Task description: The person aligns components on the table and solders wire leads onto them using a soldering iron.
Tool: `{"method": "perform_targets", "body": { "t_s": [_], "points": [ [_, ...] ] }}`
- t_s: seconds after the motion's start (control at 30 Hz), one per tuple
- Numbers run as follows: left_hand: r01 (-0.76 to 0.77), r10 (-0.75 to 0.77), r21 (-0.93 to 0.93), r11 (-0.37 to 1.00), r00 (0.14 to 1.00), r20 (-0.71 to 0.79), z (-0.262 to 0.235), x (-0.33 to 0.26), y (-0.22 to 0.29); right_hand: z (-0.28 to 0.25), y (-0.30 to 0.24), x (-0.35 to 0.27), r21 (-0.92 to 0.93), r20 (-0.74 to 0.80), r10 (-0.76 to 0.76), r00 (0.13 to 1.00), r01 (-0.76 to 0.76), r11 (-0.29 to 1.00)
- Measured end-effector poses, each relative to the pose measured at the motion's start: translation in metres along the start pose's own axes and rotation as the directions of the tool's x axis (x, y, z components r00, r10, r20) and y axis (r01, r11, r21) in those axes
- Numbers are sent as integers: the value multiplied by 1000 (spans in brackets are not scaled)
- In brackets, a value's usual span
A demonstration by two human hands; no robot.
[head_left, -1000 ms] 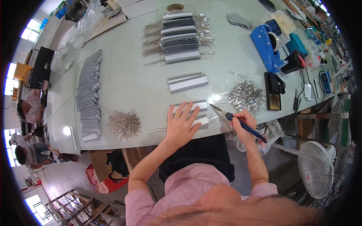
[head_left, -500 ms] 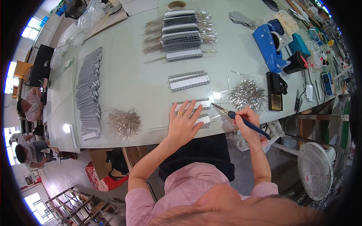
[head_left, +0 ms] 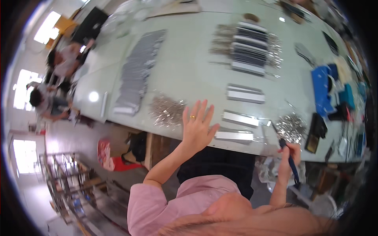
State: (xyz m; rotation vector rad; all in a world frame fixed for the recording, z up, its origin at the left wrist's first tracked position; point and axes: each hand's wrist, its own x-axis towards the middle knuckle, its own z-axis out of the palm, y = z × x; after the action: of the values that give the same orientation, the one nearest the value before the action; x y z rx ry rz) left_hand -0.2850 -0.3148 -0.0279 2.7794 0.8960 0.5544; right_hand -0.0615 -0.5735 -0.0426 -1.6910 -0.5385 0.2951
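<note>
My left hand (head_left: 198, 128) is open, its fingers spread, between a loose pile of thin silvery wires (head_left: 167, 111) and the strips. A dark blue-handled soldering iron (head_left: 292, 165) is gripped in my right hand (head_left: 289, 154), its metal tip pointing up and left beside a second silvery wire pile (head_left: 290, 128). To the left of the iron lie two grey strips with white faces, a farther strip (head_left: 241, 118) and a nearer strip (head_left: 235, 135) at the table's front edge. Thin wires stick out from their right ends. Beyond them is a white-and-grey strip pair (head_left: 246, 94).
Farther back, a stack of strips (head_left: 250, 49) has wires at both sides, with a tape roll (head_left: 251, 17) behind. A long row of grey strips (head_left: 138, 74) lies left. At right stand a blue tape dispenser (head_left: 322, 90) and a black holder (head_left: 315, 133). Two people sit far left.
The whole view has swung, shifting the table's things rightward. My left hand has come off the strips and moved left toward the wire pile. The iron's tip has drawn away from the strip's end.
</note>
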Motion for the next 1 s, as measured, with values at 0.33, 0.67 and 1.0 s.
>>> {"method": "perform_targets", "body": {
  "t_s": [0.33,0.67,1.0],
  "points": [
    [200,-194,181,963,980,-53,4,-15,-34,48,-21,3,48,138,-13,990,7,999],
    [256,-249,123,959,966,-68,1,-13,-45,64,-27,-3,18,140,11,990,-14,1000],
    [113,-113,-38,993,994,-2,1,-22,-28,81,-33,-3,56,258,-40,965,26,998]
  ]
}}
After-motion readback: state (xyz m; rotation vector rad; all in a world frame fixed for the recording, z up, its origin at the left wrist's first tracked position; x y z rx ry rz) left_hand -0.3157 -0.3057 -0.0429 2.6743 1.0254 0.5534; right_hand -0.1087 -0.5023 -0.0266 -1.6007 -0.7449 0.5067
